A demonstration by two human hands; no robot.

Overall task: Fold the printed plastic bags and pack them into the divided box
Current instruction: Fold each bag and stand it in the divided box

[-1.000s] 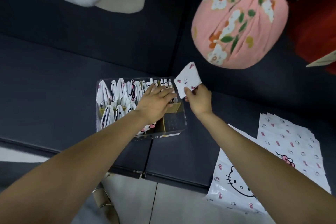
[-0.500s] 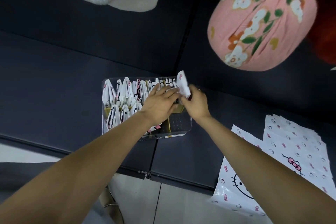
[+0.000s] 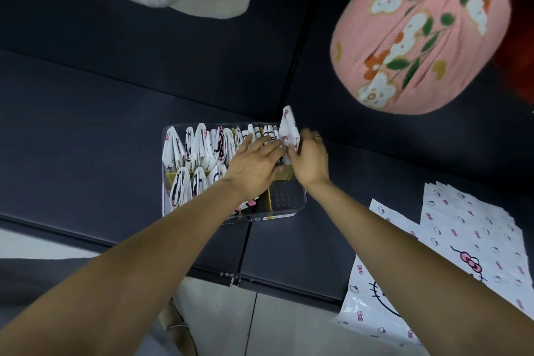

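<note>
The right hand (image 3: 310, 160) pinches a folded printed bag (image 3: 289, 130) upright at the far right corner of the clear divided box (image 3: 289, 205). The left hand (image 3: 254, 163) lies flat, fingers straight, pressing packed folded bags (image 3: 199, 144) aside. Flat unfolded bags (image 3: 474, 228) lie well right; a pink floral bundle (image 3: 416, 40) sits beyond.

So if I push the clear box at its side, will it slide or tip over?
The clear box would probably slide, not tip: it looks low and wide and lies flat on the dark surface. It is likely light, holding only folded bags. The left hand, resting over it, may steady it.
</note>
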